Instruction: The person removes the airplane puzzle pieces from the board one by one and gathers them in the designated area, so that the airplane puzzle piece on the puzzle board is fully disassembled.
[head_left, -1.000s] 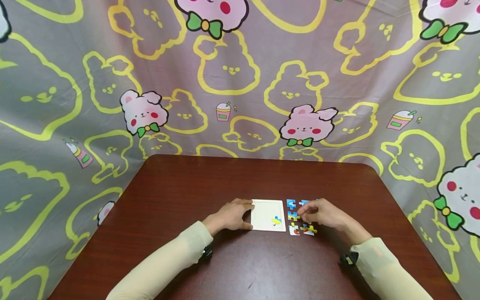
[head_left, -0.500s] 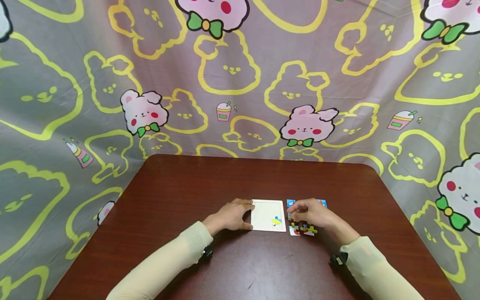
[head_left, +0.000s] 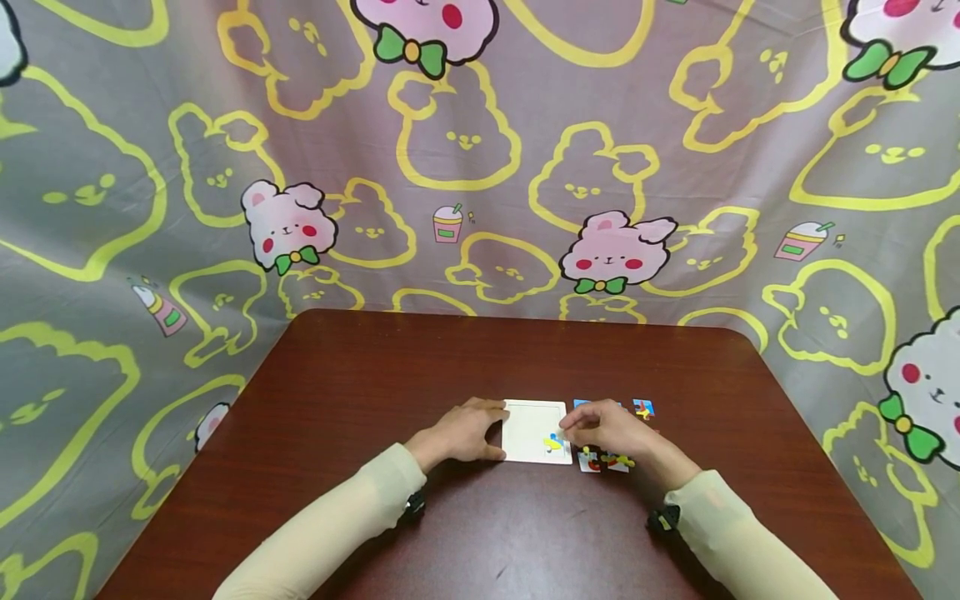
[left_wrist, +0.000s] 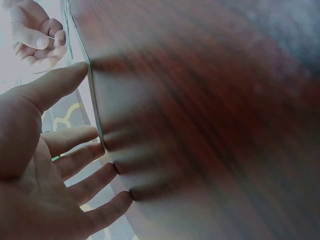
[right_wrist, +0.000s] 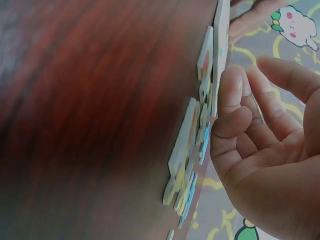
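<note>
A white square puzzle tray (head_left: 525, 429) lies on the table, with one blue-and-yellow puzzle piece (head_left: 553, 442) in its near right corner. My left hand (head_left: 468, 429) rests at the tray's left edge, fingers and thumb spread and fairly straight; the left wrist view shows the fingertips (left_wrist: 125, 196) reaching down at the table. Over the tray's right edge, my right hand (head_left: 603, 427) has thumb and fingers brought together. A thin pale edge of a puzzle piece (left_wrist: 51, 37) shows between them in the left wrist view; most of it is hidden.
Several loose puzzle pieces lie right of the tray, including a blue one (head_left: 643, 408) at the far right and a white-and-red one (head_left: 588, 462) nearer me. My right hand covers part of the group. A patterned cloth (head_left: 480, 167) hangs behind the table (head_left: 420, 358).
My right hand has moved left from among the loose pieces to the tray's right edge, uncovering the far right piece. My left hand and the tray have stayed put.
</note>
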